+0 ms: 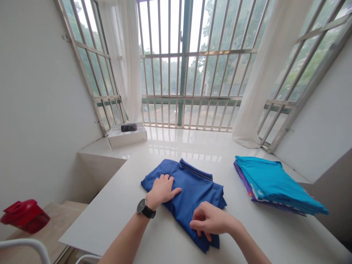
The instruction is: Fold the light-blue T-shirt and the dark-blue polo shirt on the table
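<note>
Right hand (210, 219) half-curled (grip unclear) — left hand (162, 189) spread flat — over a folded blue shirt (194, 183)

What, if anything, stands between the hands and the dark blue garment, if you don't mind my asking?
Nothing visible does. The left hand rests spread on the dark blue garment, and the right hand is curled over its near part, though whether it touches is unclear. The turquoise-topped stack lies apart, to the right.

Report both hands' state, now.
Left hand: open, palm down on the folded blue collared fabric garment.
Right hand: curled over the garment; whether it grips cloth cannot be told.
</note>
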Available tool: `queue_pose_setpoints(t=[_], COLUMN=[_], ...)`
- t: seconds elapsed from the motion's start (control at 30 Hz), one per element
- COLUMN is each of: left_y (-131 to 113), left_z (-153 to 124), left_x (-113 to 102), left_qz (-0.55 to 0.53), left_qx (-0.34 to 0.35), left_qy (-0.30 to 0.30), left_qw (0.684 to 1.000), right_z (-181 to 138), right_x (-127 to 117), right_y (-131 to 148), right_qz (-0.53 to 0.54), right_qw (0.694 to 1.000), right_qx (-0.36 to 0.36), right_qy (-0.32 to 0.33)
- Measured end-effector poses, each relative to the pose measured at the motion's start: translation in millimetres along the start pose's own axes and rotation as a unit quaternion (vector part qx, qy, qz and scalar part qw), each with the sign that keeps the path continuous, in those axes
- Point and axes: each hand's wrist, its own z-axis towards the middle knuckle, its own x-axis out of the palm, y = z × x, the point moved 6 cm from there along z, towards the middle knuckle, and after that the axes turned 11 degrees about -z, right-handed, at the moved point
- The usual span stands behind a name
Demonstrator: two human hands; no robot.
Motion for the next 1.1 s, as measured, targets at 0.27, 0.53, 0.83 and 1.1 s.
queue_pose_setpoints(t=[0.27,0.53,0.83,1.1], left_y=[-2.2,-7.1,-25.7,-24.4], left_z=[3.4,22.5,45.0,61.4], left_x=[31.2,35.3,27.7,31.4], left_qz=[-0.055,-0.056,-0.056,0.038], left_qx=[0.054,0.187,0.274,0.172], left_qy=[0.084,0.025,-0.044,-0.103], left_qw=[0.993,0.980,0.959,0.979], right_z=[22.0,5.5,23.9,27.5], right_x=[48.8,-28.8,-39.4,-34.3], right_y=[30.7,24.8,-31.6,-38.4], right_qz=[0.134,-0.080,-0.327,-0.366], right_qw=[0.982,0.944,0.888,0.868], right_qx=[-0.110,-0.150,0.053,0.157], right_qy=[0.068,-0.283,-0.319,-0.298])
